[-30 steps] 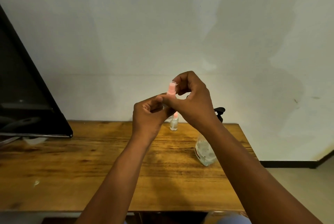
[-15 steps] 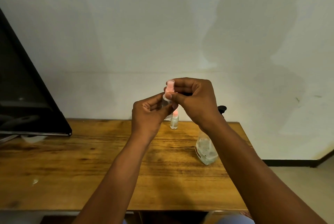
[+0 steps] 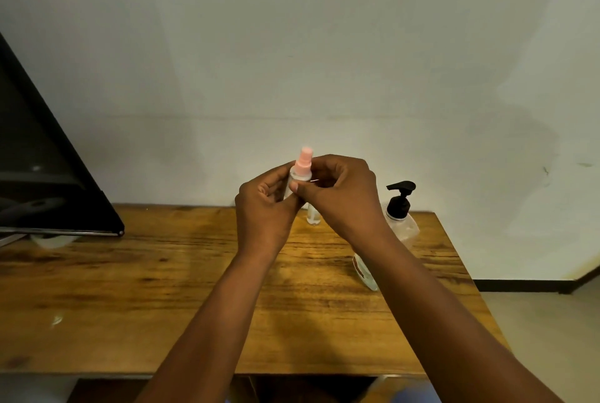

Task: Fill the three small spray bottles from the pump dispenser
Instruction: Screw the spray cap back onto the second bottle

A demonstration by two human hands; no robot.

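Above the wooden table (image 3: 136, 276), a small spray bottle (image 3: 300, 175) stands upright btwn both hands. Left hand (image 3: 264, 207) is curled round its clear body; right hand (image 3: 341, 190) pinches it just under the pink sprayer, fingers tight. Vs half a sec ago, the pink top now pokes free above the fingers. Second small bottle (image 3: 314, 216) sits behind; pump dispenser (image 3: 400, 214) to the right.

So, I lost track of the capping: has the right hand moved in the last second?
Yes: the right hand has dropped toward the table, uncovering the pink spray top.
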